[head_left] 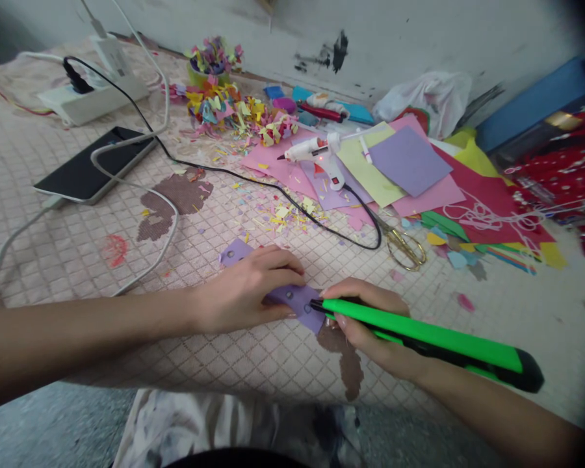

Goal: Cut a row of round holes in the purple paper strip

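Observation:
A folded purple paper strip point(299, 303) with small dark circles along it lies near the front of the table. My left hand point(253, 289) is closed over its middle, thumb below and fingers above, and the strip's far end shows past the knuckles. My right hand point(370, 318) grips a long green and black tool point(429, 335), which looks like a paper punch or cutter. The tool's black tip touches the right end of the strip, beside one of the circles. The fingers of my right hand are wrapped round the tool's front part.
A white glue gun point(322, 155) rests on coloured paper sheets point(409, 159), its black cable crossing the table. Gold scissors point(405, 249) lie right of centre. Paper flowers point(244, 110), a tablet point(97, 164) and a power strip point(95, 97) stand farther back.

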`<state>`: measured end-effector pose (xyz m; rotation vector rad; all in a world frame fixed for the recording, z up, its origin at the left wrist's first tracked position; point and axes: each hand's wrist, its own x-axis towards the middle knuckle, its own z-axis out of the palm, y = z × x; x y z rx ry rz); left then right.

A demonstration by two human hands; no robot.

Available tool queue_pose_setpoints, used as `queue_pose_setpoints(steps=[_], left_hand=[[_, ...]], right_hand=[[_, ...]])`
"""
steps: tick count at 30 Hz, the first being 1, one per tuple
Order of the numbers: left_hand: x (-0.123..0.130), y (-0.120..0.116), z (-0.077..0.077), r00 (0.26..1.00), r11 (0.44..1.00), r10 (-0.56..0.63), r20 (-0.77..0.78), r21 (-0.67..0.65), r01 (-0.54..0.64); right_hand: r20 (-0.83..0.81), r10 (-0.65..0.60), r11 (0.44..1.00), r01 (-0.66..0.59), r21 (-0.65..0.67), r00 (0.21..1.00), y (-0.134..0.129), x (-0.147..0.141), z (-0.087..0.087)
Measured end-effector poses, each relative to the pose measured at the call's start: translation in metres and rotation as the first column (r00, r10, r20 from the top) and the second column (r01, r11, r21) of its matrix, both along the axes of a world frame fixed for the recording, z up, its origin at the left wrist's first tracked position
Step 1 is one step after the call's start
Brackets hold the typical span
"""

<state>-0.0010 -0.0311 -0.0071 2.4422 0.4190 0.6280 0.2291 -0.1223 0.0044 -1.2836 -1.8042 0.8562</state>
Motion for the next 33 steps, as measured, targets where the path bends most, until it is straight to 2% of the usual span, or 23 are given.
queue_pose_setpoints(steps=[10, 20, 27, 33], left_hand=[[0.0001, -0.0006, 0.0003, 1.0, 1.0, 0.013, -0.009, 0.007, -0.013], [0.0002, -0.001, -0.0002, 1.0, 1.0, 0.017, 0.001, 0.002, -0.017], [0.0007, -0.0003, -0.0021, 1.0, 1.0, 0.01, 0.001, 0.001, -0.01], [0.0001, -0.0007, -0.0003, 1.0, 1.0, 0.015, -0.005, -0.001, -0.015]], right_hand=[[0.029, 0.02, 0.999, -0.021, 0.036, 0.999, 0.0007, -0.0015, 0.0029], [0.077, 0.036, 0.99, -0.046, 0.131, 0.996, 0.0017, -0.0038, 0.0044], [0.095, 0.042, 0.996, -0.049, 0.08, 0.995, 0.0008, -0.0031, 0.0065], [0.072, 0.047, 0.987, -0.057, 0.153, 0.996, 0.0022, -0.0069, 0.0041]])
